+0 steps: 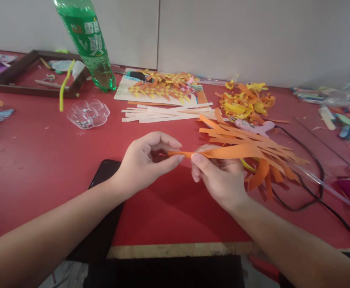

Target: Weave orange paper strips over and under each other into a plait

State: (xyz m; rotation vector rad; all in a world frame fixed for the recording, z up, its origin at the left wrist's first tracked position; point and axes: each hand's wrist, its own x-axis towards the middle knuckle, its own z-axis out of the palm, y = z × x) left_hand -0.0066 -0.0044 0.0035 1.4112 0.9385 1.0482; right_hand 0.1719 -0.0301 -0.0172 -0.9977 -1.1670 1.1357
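Between my two hands runs an orange paper strip, held above the red table. My left hand is closed on its narrow left end with thumb and fingers. My right hand pinches it a little further along, thumb on top. From there the strip stretches to the right and its far end curls down. Just behind my right hand lies a bunch of loose orange paper strips. White paper strips are spread out beyond my hands.
A green bottle stands beside a dark wooden frame. A clear flower-shaped dish holds small pieces. Behind are woven paper, a yellow-orange paper pile and a pink glue gun with black cord. A phone lies under my left arm.
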